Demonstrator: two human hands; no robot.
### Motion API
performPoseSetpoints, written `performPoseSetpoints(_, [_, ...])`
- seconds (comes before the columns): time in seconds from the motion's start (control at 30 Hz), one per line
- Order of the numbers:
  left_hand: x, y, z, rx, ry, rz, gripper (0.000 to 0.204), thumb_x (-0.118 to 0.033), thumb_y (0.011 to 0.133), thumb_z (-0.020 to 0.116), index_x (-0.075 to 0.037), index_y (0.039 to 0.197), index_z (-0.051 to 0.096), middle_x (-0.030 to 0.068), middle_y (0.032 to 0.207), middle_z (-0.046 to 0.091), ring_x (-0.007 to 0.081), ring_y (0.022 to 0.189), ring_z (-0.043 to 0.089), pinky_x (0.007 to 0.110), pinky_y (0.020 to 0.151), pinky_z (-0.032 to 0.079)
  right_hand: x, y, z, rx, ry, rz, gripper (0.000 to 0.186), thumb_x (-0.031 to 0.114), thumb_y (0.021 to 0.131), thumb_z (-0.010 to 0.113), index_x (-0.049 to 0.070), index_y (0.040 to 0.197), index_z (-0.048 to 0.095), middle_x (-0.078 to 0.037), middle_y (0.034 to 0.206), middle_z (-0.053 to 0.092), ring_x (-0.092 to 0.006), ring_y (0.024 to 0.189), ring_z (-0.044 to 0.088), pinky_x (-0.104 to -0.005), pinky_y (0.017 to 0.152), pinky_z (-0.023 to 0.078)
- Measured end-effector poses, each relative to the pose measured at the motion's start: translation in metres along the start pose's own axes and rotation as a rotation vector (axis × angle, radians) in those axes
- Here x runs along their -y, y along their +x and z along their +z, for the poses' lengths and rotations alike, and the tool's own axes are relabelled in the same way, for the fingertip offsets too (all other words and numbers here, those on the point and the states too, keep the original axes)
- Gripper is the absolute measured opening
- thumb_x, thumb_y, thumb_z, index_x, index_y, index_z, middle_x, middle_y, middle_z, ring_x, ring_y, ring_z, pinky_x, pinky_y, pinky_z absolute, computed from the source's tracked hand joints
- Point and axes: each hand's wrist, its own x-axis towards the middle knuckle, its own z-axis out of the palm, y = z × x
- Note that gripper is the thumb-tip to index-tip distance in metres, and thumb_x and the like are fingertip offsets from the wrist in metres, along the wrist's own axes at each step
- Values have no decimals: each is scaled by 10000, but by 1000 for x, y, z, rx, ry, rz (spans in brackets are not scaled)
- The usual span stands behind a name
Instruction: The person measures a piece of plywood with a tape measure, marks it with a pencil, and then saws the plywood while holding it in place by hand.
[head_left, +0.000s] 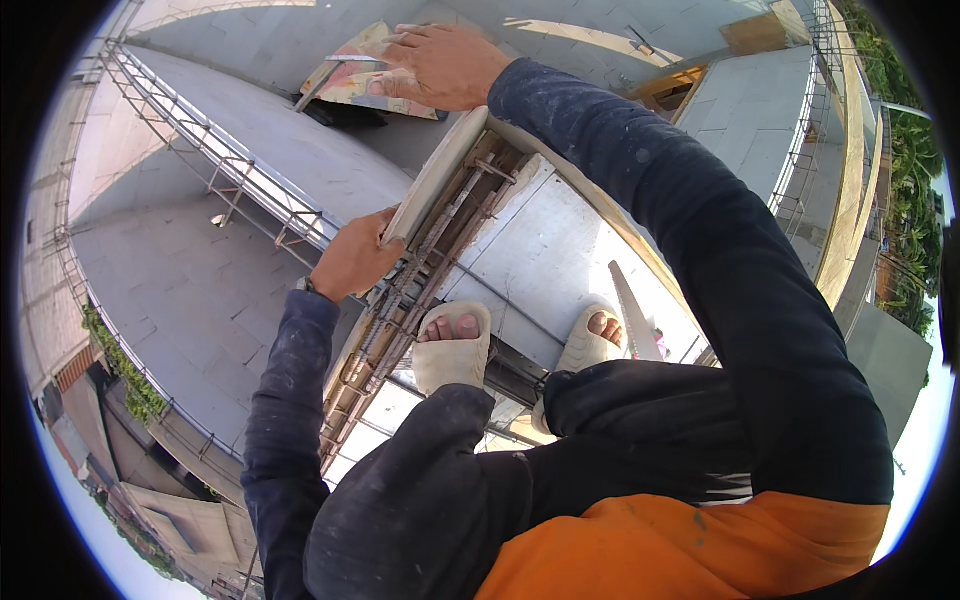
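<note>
My left hand (355, 250) grips the lower end of a pale narrow board (436, 172) lying along a channel of steel rebar (433, 241). My right hand (445, 68) is higher up, just beyond the board's far end, with fingers stretched out over a crumpled, colourful patterned sheet (347, 45); whether its heel touches the board is unclear. A hand saw (631, 306) with a long blade lies beside my sandalled right foot, its handle mostly hidden by my leg.
I crouch high up on white panels (515, 250) crossed by bars. Grey block walls (190, 310) drop away on the left, edged with rebar cages (220, 170). At the right are long timber boards (845, 200), more rebar and trees beyond.
</note>
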Motion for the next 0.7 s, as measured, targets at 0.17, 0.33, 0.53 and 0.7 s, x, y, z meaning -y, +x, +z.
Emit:
performPoseSetpoints(0.17, [-1, 3, -3, 16, 10, -36, 585, -248, 921, 605, 90, 1399, 616, 351, 1143, 726, 473, 1050, 721, 460, 1004, 542, -14, -5, 30, 38, -87, 63, 866, 795, 1054, 371, 177, 1656, 439, -157, 1553, 606, -344, 1489, 519, -522, 1251, 374])
performPoseSetpoints(0.33, [4, 1, 6, -57, -33, -2, 556, -245, 936, 604, 73, 1391, 633, 348, 1126, 732, 466, 1052, 729, 474, 991, 545, -2, 4, 12, 69, 166, 39, 858, 786, 1060, 373, 173, 1658, 433, -150, 1576, 577, -341, 1512, 483, -531, 1246, 381])
performPoseSetpoints(0.53, [3, 2, 17, -93, 52, -35, 575, -247, 934, 568, 47, 1426, 618, 356, 1077, 719, 517, 1020, 699, 504, 969, 543, 35, -21, 25, 231, -220, -35, 862, 797, 1060, 310, 176, 1629, 493, -154, 1629, 524, -325, 1540, 454, -486, 1293, 349])
performPoseSetpoints(0.7, [10, 5, 24, -75, 35, -12, 597, -263, 937, 581, 40, 1451, 606, 364, 1095, 713, 521, 1035, 696, 514, 976, 541, 35, -21, 45, 198, -136, -74, 809, 759, 1084, 297, 203, 1648, 462, -144, 1580, 576, -331, 1486, 513, -506, 1261, 375])
